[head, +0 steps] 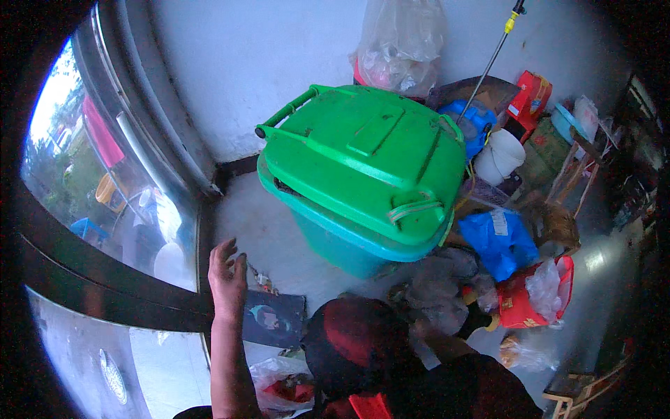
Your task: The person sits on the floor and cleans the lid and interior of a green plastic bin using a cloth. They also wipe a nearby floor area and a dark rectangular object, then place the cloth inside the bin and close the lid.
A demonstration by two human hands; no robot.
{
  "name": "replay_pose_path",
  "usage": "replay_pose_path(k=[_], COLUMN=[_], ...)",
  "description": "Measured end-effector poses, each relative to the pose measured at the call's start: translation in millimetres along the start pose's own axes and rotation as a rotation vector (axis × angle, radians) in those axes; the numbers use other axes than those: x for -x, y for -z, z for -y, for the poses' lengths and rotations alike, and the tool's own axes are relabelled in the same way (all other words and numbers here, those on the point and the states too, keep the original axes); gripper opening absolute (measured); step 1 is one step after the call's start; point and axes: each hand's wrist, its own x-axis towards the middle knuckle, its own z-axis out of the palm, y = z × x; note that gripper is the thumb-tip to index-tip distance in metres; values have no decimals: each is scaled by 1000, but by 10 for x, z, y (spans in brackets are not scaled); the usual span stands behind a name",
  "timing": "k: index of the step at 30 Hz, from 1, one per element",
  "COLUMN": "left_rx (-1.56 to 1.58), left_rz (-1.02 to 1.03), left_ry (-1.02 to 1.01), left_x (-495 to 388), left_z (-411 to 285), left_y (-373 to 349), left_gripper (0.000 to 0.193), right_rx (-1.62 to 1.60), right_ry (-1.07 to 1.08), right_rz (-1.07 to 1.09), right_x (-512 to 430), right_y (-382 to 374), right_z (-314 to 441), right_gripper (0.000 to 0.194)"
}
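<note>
My left hand [227,269] is raised beside the door frame [207,246]. Its fingers are loosely curled and apart, and nothing shows in it. To its right stands a big green lidded bin [366,162] with a bar handle at the back; the lid covers the top. Low in the view, my right hand [430,332] is dim and blurred beside a heap of clear plastic bags [439,293]. Whether it grips one of them is hidden. Dark red-and-black clothing [361,340] fills the space between my arms.
Beyond the bin are a filled clear bag [400,47], a blue container [473,123], a metal spray wand [487,68] and a white bucket [500,157]. Rightward lie a blue bag [497,238] and a red bag [518,304]. A glass door [141,209] borders the left.
</note>
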Motion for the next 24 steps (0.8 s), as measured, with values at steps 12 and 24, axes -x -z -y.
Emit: replay_pose_path(k=[12,24], left_rx=[-430,-747], left_rz=[292,533], left_ry=[-959,-1405], left_x=[-389,-943], left_z=[-1724,-2184], left_y=[-337,-834], left_gripper=[51,49], right_rx=[-10,-90], right_ry=[-29,-22], right_rz=[-2,31], right_x=[381,1156], right_y=[214,460], right_z=[-329,-249], right_gripper=[59,59])
